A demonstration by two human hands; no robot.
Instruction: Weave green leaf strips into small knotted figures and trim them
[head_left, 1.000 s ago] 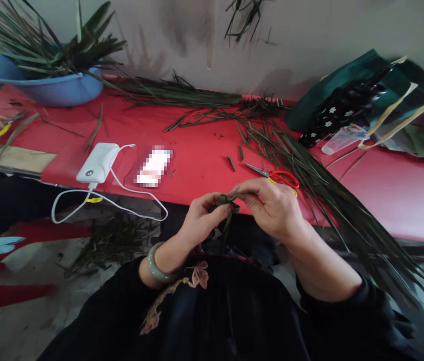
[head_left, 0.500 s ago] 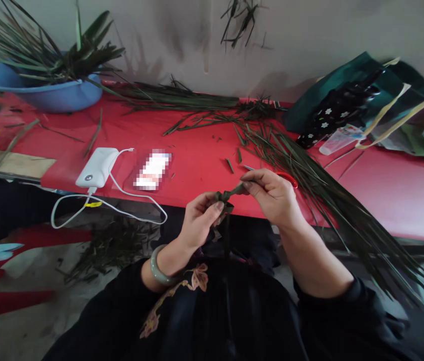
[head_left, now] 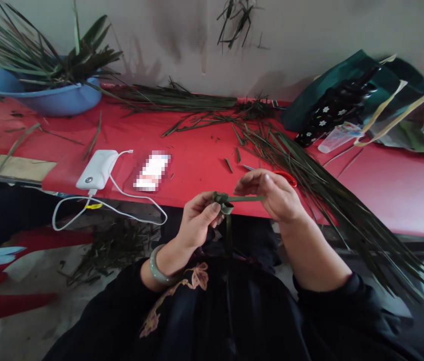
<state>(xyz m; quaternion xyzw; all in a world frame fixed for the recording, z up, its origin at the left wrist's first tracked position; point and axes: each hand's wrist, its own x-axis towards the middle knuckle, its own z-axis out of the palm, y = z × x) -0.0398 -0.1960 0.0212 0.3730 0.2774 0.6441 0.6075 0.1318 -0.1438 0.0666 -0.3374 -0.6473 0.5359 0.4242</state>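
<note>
Between the thumb and fingers of my left hand [head_left: 198,220] is a small folded green leaf strip [head_left: 224,198], knotted and looped at its upper end. One flat tail of the strip runs right toward my other palm; a second tail hangs down in front of the black clothing. My right hand [head_left: 275,193] is open just right of it, thumb raised and fingers stretched out. Whether its palm touches the tail's end I cannot tell. Behind my right hand lie red-handled scissors [head_left: 286,177], partly covered by it. Short leaf scraps [head_left: 228,165] lie beyond on the red tabletop [head_left: 196,170].
Long leaf strips [head_left: 309,170] spread across the right side and over the table edge. A blue basin [head_left: 64,100] of leaves stands back left. A white power bank [head_left: 98,169] with a cable and a blurred phone [head_left: 153,171] lie left. A green bag [head_left: 309,100] and flowered umbrella [head_left: 324,118] are back right.
My right hand has let go of the strip's tail and opened, so the tail now sticks out straight. A person's hand with a yellow-handled tool has left view at far left.
</note>
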